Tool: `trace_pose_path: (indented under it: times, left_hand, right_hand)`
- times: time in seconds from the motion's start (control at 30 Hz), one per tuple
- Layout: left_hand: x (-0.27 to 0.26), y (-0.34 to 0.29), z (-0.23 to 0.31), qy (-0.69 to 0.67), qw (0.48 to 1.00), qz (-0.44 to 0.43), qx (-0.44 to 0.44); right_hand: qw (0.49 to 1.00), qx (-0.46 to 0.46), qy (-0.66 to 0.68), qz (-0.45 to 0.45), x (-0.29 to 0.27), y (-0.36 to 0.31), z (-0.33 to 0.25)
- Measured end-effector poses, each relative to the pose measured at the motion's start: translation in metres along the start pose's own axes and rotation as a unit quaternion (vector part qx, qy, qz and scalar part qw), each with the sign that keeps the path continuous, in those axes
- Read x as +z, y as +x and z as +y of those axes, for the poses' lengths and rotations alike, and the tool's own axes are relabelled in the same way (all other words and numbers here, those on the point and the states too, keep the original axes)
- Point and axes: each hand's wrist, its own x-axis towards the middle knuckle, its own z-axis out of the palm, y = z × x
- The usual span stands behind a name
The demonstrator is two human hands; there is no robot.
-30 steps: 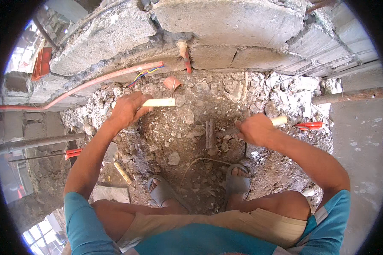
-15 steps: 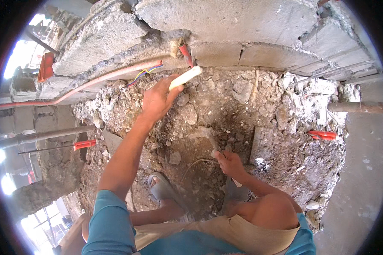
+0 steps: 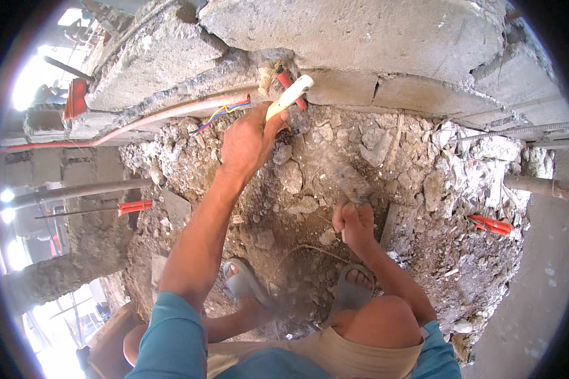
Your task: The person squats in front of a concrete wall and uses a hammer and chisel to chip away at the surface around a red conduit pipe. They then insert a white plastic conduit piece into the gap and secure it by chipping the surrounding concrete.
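My left hand (image 3: pixel 246 140) is closed around a pale yellow tool handle (image 3: pixel 291 98) with a small hole near its rounded tip, raised close to the foot of the block wall. Whatever is at the handle's other end is hidden by the hand. Just behind the handle, a red conduit stub (image 3: pixel 300 101) pokes out beside a broken hole in the wall. Lower and to the right, my right hand (image 3: pixel 357 226) grips what looks like a trowel (image 3: pixel 353 186), its dirt-coated blade smeared by motion above the rubble.
Broken stone and soil (image 3: pixel 291 177) cover the ground under the concrete block wall (image 3: pixel 354 44). An orange conduit (image 3: pixel 171 112) with blue and yellow wires (image 3: pixel 218 115) runs along the wall at left. Red conduit ends (image 3: pixel 490 225) stick up at right. My sandalled feet stand below.
My right hand has moved up and slightly right with the trowel, which now blurs. The left hand with the pale handle has shifted slightly right. The whole view has also shifted a little.
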Motion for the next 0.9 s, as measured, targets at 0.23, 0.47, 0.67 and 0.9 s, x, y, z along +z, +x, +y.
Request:
trace_pose_path:
  times: [0.23, 0.47, 0.67, 0.9]
  left_hand:
    - [-0.009, 0.001, 0.022, -0.004, 0.999, -0.033, -0.011]
    - [-0.009, -0.003, 0.028, -0.013, 0.996, -0.045, -0.077]
    - [-0.005, -0.002, 0.038, -0.032, 0.997, -0.035, -0.064]
    - [-0.007, 0.0, 0.033, -0.011, 0.999, -0.017, -0.05]
  right_hand:
    - [0.982, -0.175, 0.07, 0.024, 0.013, 0.053, -0.038]
    - [0.961, -0.267, 0.064, 0.024, 0.027, 0.078, -0.06]
    - [0.995, -0.076, 0.018, 0.068, 0.017, 0.142, -0.016]
    - [0.961, -0.254, 0.051, 0.097, 0.032, 0.114, -0.028]
